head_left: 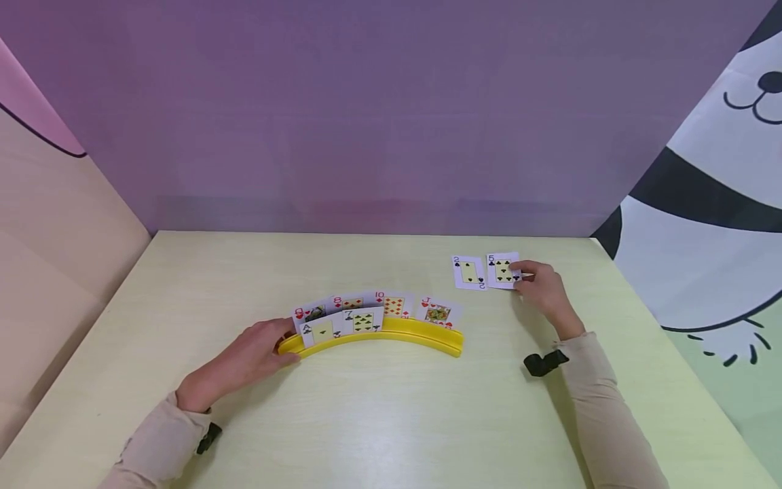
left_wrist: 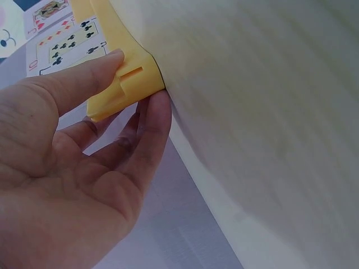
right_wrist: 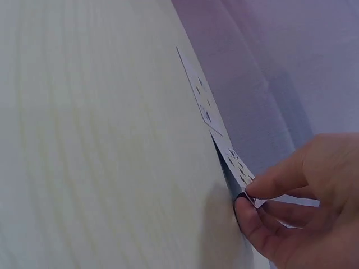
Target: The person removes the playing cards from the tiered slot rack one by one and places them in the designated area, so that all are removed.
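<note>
My left hand [head_left: 256,350] grips the left end of a curved yellow card holder [head_left: 427,331], thumb on one side and fingers on the other, as the left wrist view shows at the holder's end [left_wrist: 132,84]. Several playing cards lean in it: a red queen, eight and ten of diamonds and jack of hearts [head_left: 438,313] behind, an ace [head_left: 322,331] and seven of clubs [head_left: 363,320] in front. At the far right, my right hand [head_left: 544,292] pinches the right edge of a five of clubs [head_left: 502,270], its near edge tilted off the table in the right wrist view [right_wrist: 238,168].
A black two [head_left: 468,272] lies face up on the pale wooden table [head_left: 366,421], just left of the five. Behind the table's far edge stands a purple wall [head_left: 379,122]. A panda picture [head_left: 702,183] covers the right side wall.
</note>
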Motion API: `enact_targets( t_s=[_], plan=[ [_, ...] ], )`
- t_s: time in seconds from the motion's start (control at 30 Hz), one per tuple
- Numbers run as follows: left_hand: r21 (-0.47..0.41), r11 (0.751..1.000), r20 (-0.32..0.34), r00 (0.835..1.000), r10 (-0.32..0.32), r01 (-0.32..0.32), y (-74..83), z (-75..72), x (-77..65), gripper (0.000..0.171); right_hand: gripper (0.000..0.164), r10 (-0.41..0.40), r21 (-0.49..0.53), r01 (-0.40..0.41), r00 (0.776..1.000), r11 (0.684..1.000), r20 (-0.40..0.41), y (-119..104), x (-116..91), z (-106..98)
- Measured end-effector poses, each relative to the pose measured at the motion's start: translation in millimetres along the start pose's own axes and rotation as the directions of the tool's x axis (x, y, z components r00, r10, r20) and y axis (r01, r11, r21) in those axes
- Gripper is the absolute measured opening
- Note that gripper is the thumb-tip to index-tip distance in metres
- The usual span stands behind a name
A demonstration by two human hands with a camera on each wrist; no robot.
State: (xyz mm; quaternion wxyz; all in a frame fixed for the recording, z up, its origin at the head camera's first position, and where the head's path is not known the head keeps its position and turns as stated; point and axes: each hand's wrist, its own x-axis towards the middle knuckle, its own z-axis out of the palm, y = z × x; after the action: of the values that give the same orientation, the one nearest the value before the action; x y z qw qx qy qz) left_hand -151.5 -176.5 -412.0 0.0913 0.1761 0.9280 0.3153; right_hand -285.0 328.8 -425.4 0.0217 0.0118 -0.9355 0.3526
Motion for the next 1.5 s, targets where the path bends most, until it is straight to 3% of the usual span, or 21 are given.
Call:
enact_targets(
  t_s=[0.27, 0.5, 0.73, 1.5],
  plan=[
    [-0.004, 0.998, -0.005, 0.998, 0.063, -0.063, 0.7, 2.2, 4.8, 0.046, 0.039, -0.053, -0.103, 0.058, 0.997, 0.993, 0.049, 0, -4, -8],
    [0.006, 1.0, -0.008, 1.0, -0.017, 0.017, 0.2, 1.3, 1.9, 0.048, 0.037, -0.105, -0.148, 0.112, 0.993, 0.982, 0.056, -7, -2, -2],
    [0.0, 0.999, -0.007, 0.999, 0.033, -0.033, -3.1, -1.3, -0.9, 0.045, 0.033, -0.188, -0.197, 0.195, 0.981, 0.961, 0.05, -2, 1, 11],
    [-0.004, 1.0, -0.005, 1.0, 0.019, -0.019, 0.5, -0.6, -1.1, 0.045, 0.037, -0.172, -0.207, 0.179, 0.984, 0.962, 0.049, -11, -5, 13]
  ],
)
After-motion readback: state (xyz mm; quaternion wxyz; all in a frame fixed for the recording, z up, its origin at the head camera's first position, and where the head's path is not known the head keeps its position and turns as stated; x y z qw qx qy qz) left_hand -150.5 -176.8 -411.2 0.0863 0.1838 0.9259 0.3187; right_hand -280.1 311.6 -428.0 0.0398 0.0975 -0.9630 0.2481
